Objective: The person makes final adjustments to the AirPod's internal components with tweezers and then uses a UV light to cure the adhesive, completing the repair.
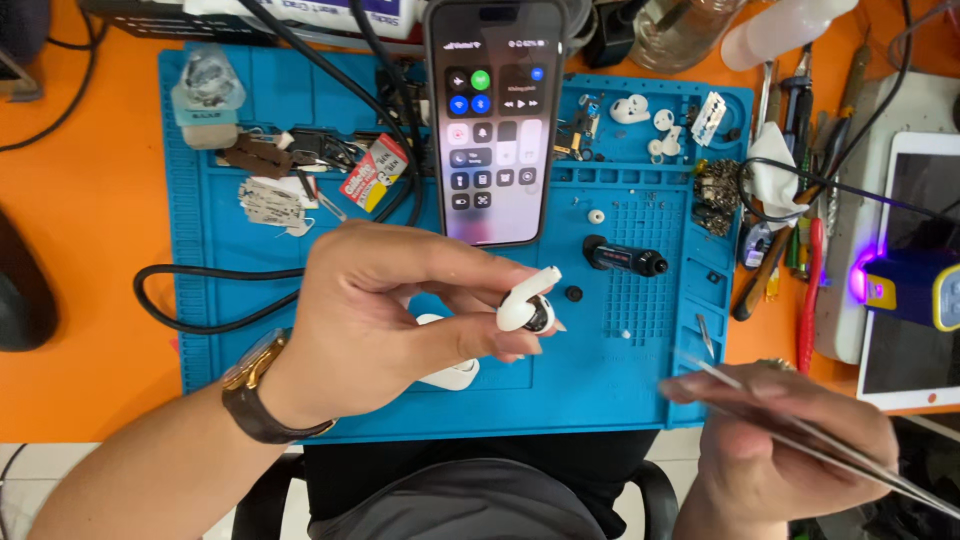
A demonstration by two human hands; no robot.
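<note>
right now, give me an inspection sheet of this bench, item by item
surface: blue work mat on an orange table.
job's things: white earbud pinched in the left hand; metal tweezers in the right hand; white earbud case under the left hand.
clutter: lit smartphone propped upright; black cylindrical tool; small white parts in the mat's trays; hand tools at the right.
hands: left shut on the earbud, right shut on the tweezers.
cables: black cable looping over the mat's left edge.
surroundings: tablet at right; chair below.
</note>
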